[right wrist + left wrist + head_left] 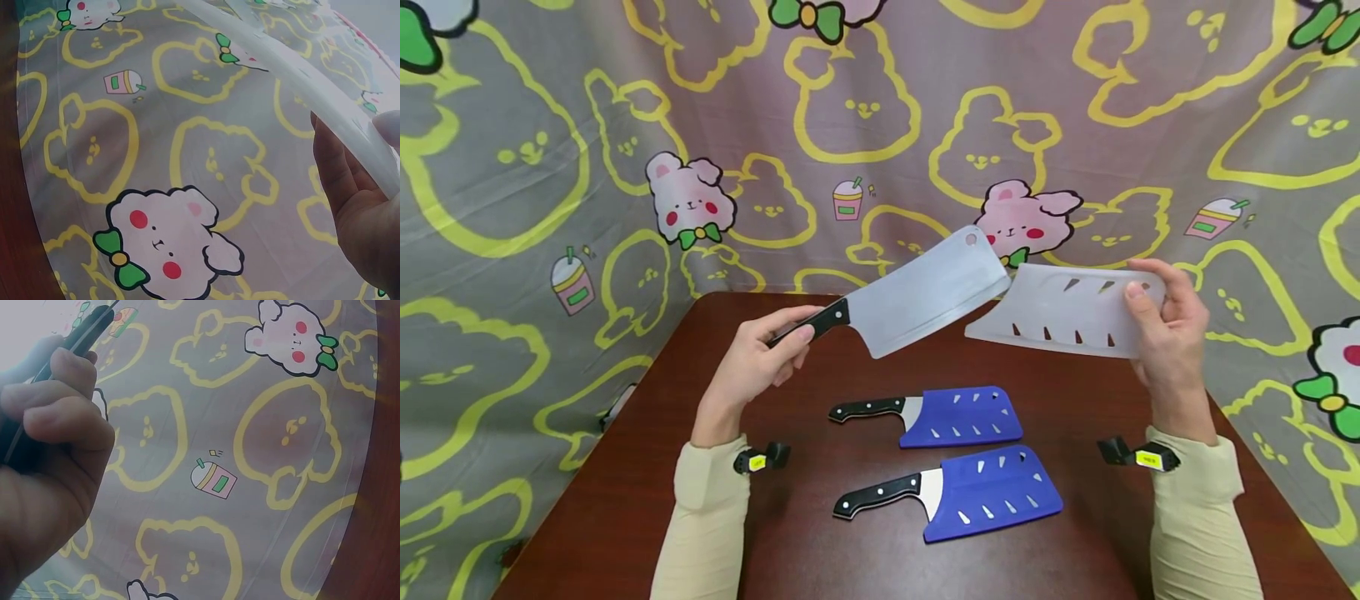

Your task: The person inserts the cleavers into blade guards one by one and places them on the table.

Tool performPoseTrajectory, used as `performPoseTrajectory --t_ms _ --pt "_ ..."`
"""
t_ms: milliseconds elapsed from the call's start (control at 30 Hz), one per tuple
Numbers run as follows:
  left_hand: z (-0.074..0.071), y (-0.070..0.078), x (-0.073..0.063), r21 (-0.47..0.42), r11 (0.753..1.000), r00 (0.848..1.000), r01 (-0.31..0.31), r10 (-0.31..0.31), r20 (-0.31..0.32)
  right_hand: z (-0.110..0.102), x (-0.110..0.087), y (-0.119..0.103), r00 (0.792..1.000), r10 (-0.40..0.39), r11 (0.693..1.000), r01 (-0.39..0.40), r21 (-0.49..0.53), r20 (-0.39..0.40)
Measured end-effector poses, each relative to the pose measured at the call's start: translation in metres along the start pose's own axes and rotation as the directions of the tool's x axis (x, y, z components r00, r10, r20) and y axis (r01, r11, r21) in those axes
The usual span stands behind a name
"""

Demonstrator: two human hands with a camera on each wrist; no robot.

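Note:
My left hand (758,354) grips the black riveted handle of a cleaver (928,292), its bare blade tilted up to the right. In the left wrist view the fingers curl round that black handle (53,369). On the other side, my right hand (1172,333) pinches a white blade sheath (1052,308) at its rounded end, thumb on the front face. The sheath has slots along both edges, and its wide open end faces the cleaver. The blade's tip corner comes right up to the sheath's upper left corner in the head view. The right wrist view shows the sheath (312,94) edge-on.
Two more cleavers with black handles lie below on the brown table (760,517), their blades inside blue slotted sheaths, one sheath (962,417) farther back and one sheath (992,493) nearer. A grey cartoon-print curtain (910,200) hangs behind and at both sides.

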State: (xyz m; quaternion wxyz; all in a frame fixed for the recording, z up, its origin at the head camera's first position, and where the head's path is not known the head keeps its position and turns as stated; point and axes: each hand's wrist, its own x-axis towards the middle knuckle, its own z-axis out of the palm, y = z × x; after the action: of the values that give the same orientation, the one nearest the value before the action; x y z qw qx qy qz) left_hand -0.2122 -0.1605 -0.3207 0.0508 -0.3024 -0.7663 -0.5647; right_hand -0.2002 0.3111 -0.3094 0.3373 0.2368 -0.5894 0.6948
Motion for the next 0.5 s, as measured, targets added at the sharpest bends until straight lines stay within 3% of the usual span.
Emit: performPoseTrajectory --t_ms 500 --pt "0.0005 0.0013 0.0003 0.009 1.000 1.000 0.007 -0.007 -0.003 0.0013 0.0003 -0.0007 1.000 -0.002 0.999 0.003 0.037 -0.030"
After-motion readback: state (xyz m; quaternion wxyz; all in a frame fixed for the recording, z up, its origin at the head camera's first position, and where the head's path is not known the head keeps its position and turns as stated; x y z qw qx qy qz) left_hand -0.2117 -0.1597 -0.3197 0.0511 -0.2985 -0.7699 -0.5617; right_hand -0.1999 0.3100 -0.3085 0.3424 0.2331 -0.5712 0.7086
